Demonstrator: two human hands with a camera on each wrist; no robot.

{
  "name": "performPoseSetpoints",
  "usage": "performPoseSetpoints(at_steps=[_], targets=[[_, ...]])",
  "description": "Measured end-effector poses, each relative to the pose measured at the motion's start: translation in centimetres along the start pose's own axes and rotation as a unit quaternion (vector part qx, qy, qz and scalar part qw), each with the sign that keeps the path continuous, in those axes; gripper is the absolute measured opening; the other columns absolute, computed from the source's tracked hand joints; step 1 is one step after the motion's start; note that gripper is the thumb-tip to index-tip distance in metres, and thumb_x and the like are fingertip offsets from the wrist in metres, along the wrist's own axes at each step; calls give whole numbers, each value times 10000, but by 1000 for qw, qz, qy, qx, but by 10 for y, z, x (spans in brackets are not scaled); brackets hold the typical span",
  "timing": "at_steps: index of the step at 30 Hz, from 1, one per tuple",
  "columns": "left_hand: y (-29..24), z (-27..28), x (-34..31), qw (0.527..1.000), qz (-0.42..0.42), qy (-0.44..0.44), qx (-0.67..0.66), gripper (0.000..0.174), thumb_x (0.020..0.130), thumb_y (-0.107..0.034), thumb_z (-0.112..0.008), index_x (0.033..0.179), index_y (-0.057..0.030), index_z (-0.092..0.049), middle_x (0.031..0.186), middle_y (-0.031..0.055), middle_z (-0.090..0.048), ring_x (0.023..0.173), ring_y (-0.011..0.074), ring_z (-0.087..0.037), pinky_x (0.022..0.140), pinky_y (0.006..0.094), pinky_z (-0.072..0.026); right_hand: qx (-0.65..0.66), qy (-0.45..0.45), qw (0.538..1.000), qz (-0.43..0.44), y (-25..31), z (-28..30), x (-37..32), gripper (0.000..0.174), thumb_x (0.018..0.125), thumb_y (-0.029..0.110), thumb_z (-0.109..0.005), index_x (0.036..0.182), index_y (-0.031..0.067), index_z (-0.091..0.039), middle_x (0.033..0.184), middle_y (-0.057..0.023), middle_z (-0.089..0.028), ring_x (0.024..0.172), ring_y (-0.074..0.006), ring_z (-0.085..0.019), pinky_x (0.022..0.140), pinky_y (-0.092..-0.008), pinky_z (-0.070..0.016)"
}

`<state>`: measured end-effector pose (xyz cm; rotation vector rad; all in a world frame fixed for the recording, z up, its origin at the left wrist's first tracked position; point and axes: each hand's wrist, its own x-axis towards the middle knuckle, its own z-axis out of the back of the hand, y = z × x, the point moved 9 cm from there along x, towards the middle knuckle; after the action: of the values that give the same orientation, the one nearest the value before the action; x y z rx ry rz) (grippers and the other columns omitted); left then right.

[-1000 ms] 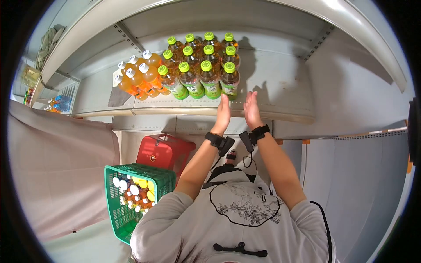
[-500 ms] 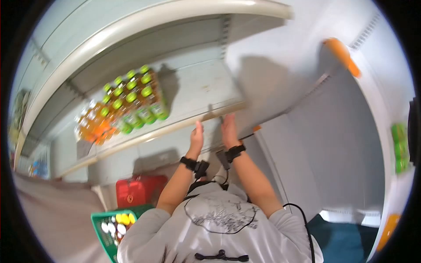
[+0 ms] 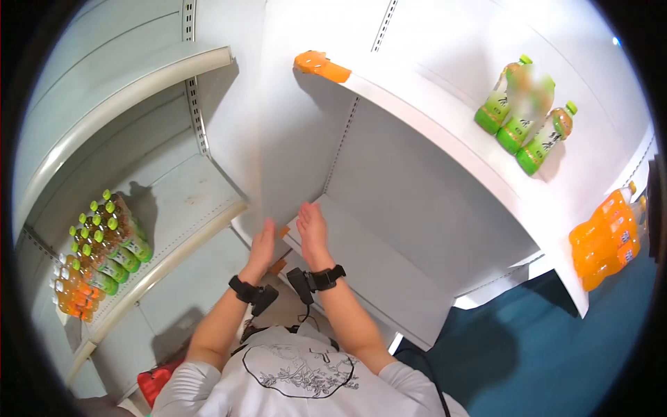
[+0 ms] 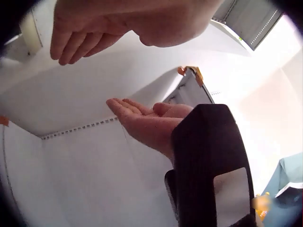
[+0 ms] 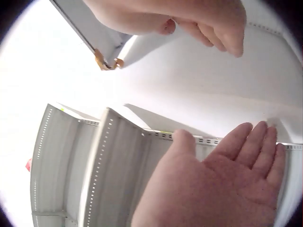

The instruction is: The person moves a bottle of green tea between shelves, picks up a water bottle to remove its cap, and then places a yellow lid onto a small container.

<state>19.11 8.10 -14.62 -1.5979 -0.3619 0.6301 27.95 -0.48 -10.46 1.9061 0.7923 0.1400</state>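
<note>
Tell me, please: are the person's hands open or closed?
Open. In the head view, the left hand and right hand both have extended fingers, and neither holds anything.

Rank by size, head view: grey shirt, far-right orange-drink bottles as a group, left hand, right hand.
1. Grey shirt
2. Far-right orange-drink bottles
3. Left hand and right hand: too alike to rank

glossy plastic bottles (image 3: 112, 241), smooth metal shelf (image 3: 182, 217), cloth shirt (image 3: 295, 375)
</note>
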Motion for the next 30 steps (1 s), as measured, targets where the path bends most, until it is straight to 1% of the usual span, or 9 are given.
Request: performPoseSetpoints(at_steps=[5, 7, 9, 11, 13, 17, 21, 24, 30], targets=[[-97, -66, -9, 990, -108, 91, 25, 756, 847, -553, -241, 1227, 98, -289, 1270, 219, -332, 1198, 270, -318, 1000, 320, -223, 76, 68, 989, 108, 107, 12, -58, 602, 887, 395, -313, 1240, -89, -249, 1294, -203, -284, 1217, -272, -267, 1010, -367, -219], [-151, -94, -32, 973, -173, 145, 47, 722, 865, -522, -226, 1212, 105, -314, 1257, 212, -356, 1191, 256, -329, 998, 317, -224, 49, 98, 980, 167, 158, 12, -87, 608, 901, 392, -259, 1254, -100, -212, 1324, -220, -222, 1244, -285, -215, 1027, -367, -168], [-190, -115, -49, 965, -198, 158, 66, 714, 869, -516, -221, 1203, 106, -327, 1246, 209, -370, 1189, 250, -333, 994, 316, -228, 25, 113, 967, 225, 206, 17, -111, 606, 900, 392, -263, 1246, -105, -227, 1313, -222, -245, 1238, -282, -231, 1022, -369, -177], [-223, -135, -61, 957, -222, 168, 84, 707, 872, -509, -216, 1195, 108, -340, 1236, 207, -385, 1186, 245, -337, 991, 314, -233, 5, 120, 952, 282, 252, 22, -133, 590, 899, 379, -287, 1238, -103, -250, 1303, -215, -271, 1225, -275, -262, 1007, -366, -212], [-264, -157, -78, 926, -305, 190, 117, 712, 871, -517, -209, 1186, 104, -359, 1225, 202, -401, 1166, 232, -362, 983, 306, -239, -8, 106, 944, 311, 291, 29, -144, 566, 893, 362, -326, 1216, -101, -291, 1280, -203, -313, 1189, -266, -317, 980, -359, -258], [-332, -197, -84, 918, -308, 207, 140, 797, 815, -606, -262, 1161, 99, -398, 1186, 201, -438, 1127, 227, -394, 966, 303, -260, -65, 53, 946, 313, 369, 40, -138, 579, 857, 357, -400, 1192, -106, -303, 1233, -222, -349, 1126, -282, -374, 946, -373, -300], [-387, -223, -62, 926, -321, 157, 123, 877, 761, -675, -269, 1157, 96, -400, 1171, 228, -431, 1138, 290, -371, 963, 361, -257, -84, -26, 945, 315, 442, 70, -124, 635, 850, 311, -389, 1250, -121, -152, 1308, -282, -169, 1234, -350, -192, 1006, -407, -197], [-404, -249, -26, 937, -288, 172, 99, 849, 785, -643, -249, 1211, 88, -321, 1220, 231, -373, 1163, 298, -341, 977, 373, -240, -95, -59, 942, 318, 466, 80, -126, 656, 849, 308, -389, 1258, -124, -114, 1328, -287, -90, 1256, -362, -108, 1021, -410, -149], [-418, -306, -2, 927, -264, 257, 68, 798, 801, -612, -219, 1282, 25, -206, 1277, 237, -278, 1199, 324, -280, 998, 382, -216, -157, -146, 922, 324, 484, 95, -106, 686, 846, 330, -417, 1254, -129, -113, 1320, -298, -92, 1253, -360, -122, 1015, -407, -183]])
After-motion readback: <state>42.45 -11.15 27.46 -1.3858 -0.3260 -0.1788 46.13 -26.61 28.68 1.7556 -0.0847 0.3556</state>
